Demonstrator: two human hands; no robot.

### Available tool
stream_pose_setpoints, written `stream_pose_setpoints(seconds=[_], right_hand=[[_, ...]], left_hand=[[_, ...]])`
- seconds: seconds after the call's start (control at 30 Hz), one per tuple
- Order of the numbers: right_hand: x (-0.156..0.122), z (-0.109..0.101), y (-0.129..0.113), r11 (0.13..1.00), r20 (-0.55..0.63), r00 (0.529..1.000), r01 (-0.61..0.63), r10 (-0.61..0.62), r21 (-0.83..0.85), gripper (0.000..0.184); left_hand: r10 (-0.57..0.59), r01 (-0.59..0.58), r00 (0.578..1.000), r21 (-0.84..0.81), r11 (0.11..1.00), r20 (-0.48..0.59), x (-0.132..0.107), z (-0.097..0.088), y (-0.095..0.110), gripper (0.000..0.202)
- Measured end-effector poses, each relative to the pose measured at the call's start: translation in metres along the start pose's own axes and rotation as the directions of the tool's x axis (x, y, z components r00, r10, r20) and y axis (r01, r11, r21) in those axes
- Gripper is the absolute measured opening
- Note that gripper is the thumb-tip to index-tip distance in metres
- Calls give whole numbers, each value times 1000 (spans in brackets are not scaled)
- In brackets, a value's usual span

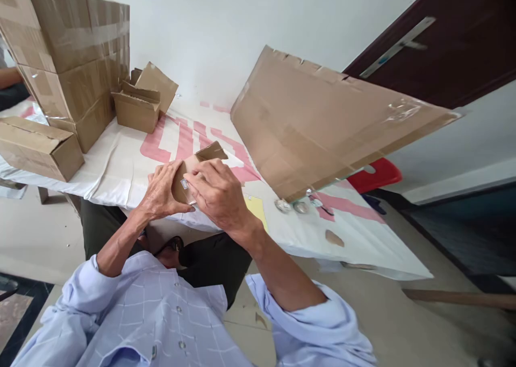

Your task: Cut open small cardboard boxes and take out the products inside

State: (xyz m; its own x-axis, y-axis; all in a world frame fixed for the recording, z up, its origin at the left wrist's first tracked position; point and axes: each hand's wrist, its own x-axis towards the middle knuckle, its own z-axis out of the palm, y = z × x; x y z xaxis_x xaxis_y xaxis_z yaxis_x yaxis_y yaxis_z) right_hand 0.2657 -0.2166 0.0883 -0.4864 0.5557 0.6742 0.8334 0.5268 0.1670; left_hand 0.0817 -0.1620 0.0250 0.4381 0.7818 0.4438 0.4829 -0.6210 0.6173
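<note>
A small brown cardboard box (pixel 180 192) with one flap raised is between my hands, over the table's near edge. My left hand (pixel 161 191) wraps round its left side, thumb along the near edge. The fingers of my right hand (pixel 220 192) are curled together against the box's face. Beside those fingertips a small white label (pixel 184 184) with a dark border shows on the cardboard. Whatever the right fingers pinch, if anything, is hidden.
Taped cartons (pixel 84 50) are stacked at left, near a closed long carton (pixel 40 146) and an open small box (pixel 137 109). A large cardboard sheet (pixel 322 125) leans at right. Clear tape rolls (pixel 282 206) and a yellow sheet (pixel 255 210) lie on the white-covered table (pixel 290 235).
</note>
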Motion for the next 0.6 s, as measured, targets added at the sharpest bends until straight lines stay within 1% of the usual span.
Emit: stream_pose_setpoints(seconds=[0.1, 0.17, 0.27, 0.4, 0.6], right_hand=[[6, 8, 6, 994, 86, 996, 27, -18, -103, 28], [7, 10, 10, 991, 134, 991, 41, -25, -125, 29], [5, 9, 13, 991, 175, 984, 47, -24, -127, 29], [4, 10, 11, 989, 185, 982, 63, -37, -136, 29], [2, 13, 12, 989, 149, 988, 66, -46, -132, 30]], left_hand=[[-9, 9, 1000, -10, 1000, 9, 1, 3, 5, 130], [-9, 9, 1000, -19, 1000, 13, 2, 4, 6, 129], [-1, 2, 1000, -22, 1000, 13, 4, 4, 8, 127], [-5, 5, 1000, -19, 1000, 15, 4, 5, 10, 127], [-11, 12, 999, -21, 1000, 35, 4, 2, 12, 126]])
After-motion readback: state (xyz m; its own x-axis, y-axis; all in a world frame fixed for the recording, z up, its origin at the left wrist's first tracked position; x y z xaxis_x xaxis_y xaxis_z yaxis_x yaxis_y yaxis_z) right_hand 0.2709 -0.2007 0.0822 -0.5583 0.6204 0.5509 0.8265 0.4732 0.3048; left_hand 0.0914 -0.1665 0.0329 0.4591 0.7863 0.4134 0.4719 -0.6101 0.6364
